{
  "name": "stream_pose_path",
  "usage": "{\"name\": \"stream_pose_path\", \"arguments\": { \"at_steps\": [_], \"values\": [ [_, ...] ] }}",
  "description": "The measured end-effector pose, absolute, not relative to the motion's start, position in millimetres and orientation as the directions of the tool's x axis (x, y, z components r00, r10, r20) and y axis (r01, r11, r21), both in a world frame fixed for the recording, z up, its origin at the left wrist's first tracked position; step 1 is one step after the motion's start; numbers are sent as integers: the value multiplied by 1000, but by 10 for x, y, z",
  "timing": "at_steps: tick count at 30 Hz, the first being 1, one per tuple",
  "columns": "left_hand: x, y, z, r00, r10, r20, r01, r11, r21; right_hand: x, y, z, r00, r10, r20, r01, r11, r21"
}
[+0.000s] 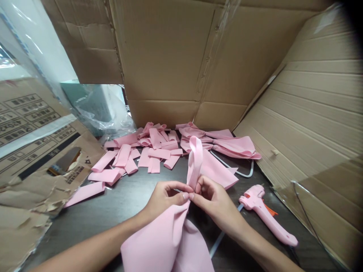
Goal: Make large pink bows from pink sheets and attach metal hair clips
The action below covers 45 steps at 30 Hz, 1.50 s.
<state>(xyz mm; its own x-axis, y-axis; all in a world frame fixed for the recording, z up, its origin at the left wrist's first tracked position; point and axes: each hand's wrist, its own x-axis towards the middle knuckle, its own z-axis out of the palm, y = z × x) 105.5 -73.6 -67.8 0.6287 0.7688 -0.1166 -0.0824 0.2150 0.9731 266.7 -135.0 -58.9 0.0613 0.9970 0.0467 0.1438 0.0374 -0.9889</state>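
Both hands meet at the gathered middle of a pink fabric bow (159,238), whose wide folds hang toward me while a narrow loop stands up beyond the fingers. My left hand (167,196) pinches the gather from the left, thumb and forefinger closed. From the right, my right hand (211,198) pinches the same spot, its fingertips touching those of the left. What lies between the fingertips is hidden. To the right of my right hand, a pink glue gun (266,215) lies on its side, with an orange trigger and a glue stick at its back.
Several folded pink fabric strips (154,153) lie scattered at the back left of the dark table (136,196). Gathered pink bows (235,146) are piled at the back right. Cardboard walls (181,56) enclose the back and right; a torn printed box (36,151) stands at left.
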Motion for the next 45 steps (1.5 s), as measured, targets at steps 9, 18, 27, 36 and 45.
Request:
{"name": "stream_pose_path", "arguments": {
  "at_steps": [9,18,27,36,45],
  "values": [
    [1056,-714,-588,568,813,-131,-57,198,979,2691,-1377,-529,-6,998,-55,134,-54,-990],
    [1054,-729,-593,627,772,-105,-20,150,988,2666,-1376,-508,-2,996,-87,121,-86,-989],
    [1047,-735,-558,641,762,-93,7,115,993,2663,-1386,-491,-4,994,-107,139,-105,-985],
    [1049,-718,-586,619,773,-142,26,160,987,2656,-1385,-494,-6,994,-109,169,-106,-980],
    [1045,-709,-598,612,770,-180,-49,265,963,2869,-1375,-423,128,992,6,129,-11,-992]
  ]
}}
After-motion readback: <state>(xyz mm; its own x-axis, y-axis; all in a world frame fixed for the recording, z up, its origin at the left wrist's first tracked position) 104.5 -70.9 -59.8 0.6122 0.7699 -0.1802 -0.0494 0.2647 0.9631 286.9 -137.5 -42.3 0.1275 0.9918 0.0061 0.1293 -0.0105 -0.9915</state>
